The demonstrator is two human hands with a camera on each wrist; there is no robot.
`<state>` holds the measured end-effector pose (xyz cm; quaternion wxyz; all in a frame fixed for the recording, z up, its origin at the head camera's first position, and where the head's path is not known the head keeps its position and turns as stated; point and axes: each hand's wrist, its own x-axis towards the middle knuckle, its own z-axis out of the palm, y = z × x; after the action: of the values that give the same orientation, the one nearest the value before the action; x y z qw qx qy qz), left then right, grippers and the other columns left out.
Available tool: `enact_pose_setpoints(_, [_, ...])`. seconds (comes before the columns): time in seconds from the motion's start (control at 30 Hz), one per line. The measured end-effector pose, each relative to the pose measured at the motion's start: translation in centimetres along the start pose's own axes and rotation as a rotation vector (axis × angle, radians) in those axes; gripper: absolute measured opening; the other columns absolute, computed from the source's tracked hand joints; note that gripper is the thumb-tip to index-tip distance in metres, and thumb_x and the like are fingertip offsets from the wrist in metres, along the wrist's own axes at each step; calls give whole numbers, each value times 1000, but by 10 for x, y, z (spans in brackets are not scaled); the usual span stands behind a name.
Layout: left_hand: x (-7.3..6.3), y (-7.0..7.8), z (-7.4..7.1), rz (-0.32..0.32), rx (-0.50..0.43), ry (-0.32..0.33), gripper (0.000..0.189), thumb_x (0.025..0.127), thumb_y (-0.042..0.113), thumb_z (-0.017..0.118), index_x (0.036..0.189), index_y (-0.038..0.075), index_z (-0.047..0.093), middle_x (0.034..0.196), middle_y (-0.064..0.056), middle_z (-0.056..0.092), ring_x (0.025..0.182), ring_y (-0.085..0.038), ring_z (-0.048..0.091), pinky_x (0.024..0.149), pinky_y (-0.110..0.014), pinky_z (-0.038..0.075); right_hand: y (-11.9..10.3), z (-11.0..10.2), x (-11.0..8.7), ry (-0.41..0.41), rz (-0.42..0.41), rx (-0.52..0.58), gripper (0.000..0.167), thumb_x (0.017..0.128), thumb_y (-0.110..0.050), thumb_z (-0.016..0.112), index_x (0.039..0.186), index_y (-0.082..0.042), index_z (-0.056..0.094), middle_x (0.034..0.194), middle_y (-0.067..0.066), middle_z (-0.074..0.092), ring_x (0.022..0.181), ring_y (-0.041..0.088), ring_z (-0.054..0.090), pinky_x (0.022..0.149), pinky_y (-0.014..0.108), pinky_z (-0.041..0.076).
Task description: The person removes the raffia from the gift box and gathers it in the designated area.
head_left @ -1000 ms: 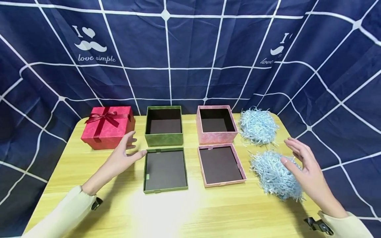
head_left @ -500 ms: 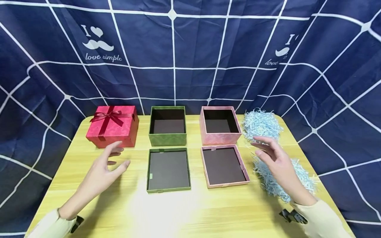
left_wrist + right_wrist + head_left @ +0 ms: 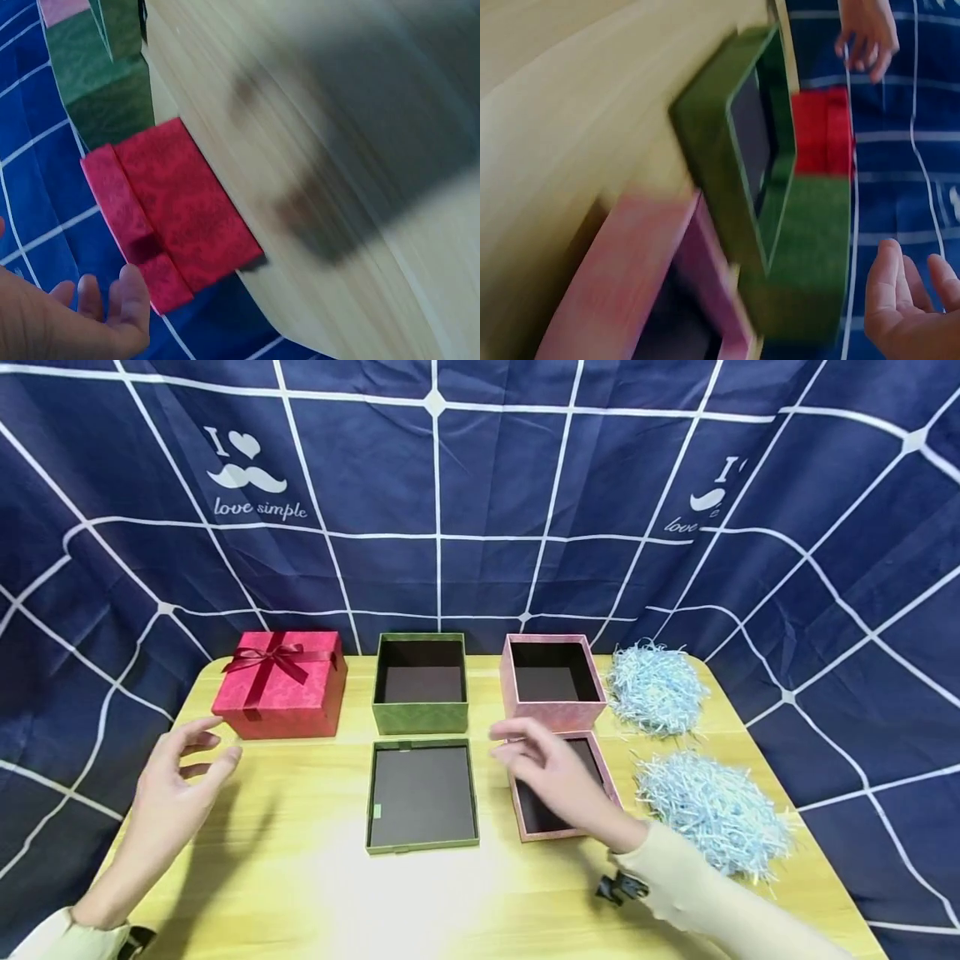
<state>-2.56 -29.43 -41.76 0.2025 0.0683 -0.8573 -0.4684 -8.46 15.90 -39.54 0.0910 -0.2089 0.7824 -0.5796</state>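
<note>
Evidently both hands are free: the left hand (image 3: 174, 787) hovers over the left side of the tabletop (image 3: 307, 827), near the red box (image 3: 300, 693), its fingers loosely bent around nothing, and the right hand (image 3: 551, 768), just as relaxed and without anything in its grasp, hangs over the pink lid (image 3: 542, 818). That lid and the green lid (image 3: 423, 796) lie flat, inner sides up, each just in front of its own box; neither is on yet. Off to the right, the nearer mound of pale blue shreds (image 3: 708, 814) sits loose. Beyond, the green box (image 3: 420, 720) and the pink box (image 3: 558, 716) stand uncovered, no shreds visible in either; the red box alone is lidded and tied with a bow. The farther mound of shreds (image 3: 656, 689) lies beside the pink box, before the navy cloth (image 3: 382, 468). Judging by this layout, one box looks complete, while the other two seem barely begun.
</note>
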Motion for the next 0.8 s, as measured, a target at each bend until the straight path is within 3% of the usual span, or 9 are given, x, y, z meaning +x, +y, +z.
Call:
enact_pose_setpoints(0.1, [3,-6,-5,-59,-18,20,45,103,11,72,146,3,61,120,10,52,111,5,51,86,-5,41,-6,28,13,-86,24,26,35,108,-13,67,142,-4,64,133,10,71,119,35,71,99,35,57])
enact_pose_setpoints(0.2, [10,-12,-8,-108,-56,-28,47,108,16,68,151,3,54,129,7,51,117,3,46,87,-7,38,-11,52,26,-153,56,66,37,107,-17,68,142,-7,63,134,8,70,117,31,72,99,36,56])
enact_pose_setpoints(0.43, [35,-28,-13,-207,-86,-136,68,112,24,59,164,-9,30,145,-14,44,124,-3,43,90,-5,35,-20,99,65,-179,103,169,41,106,-15,68,143,-1,60,128,11,71,107,22,74,92,33,60])
enact_pose_setpoints(0.67, [64,-35,-12,-324,-309,-150,73,112,21,58,164,-14,22,125,9,48,104,10,52,87,-9,48,-26,132,108,-175,150,267,47,106,-14,62,151,-1,56,125,12,71,110,29,73,91,35,62])
enact_pose_setpoints(0.8, [80,-35,-4,-373,-322,-161,75,111,26,58,165,-12,24,135,3,48,111,5,51,90,-12,48,-24,149,129,-149,185,312,45,105,-12,64,148,1,56,123,18,72,110,34,74,89,36,63])
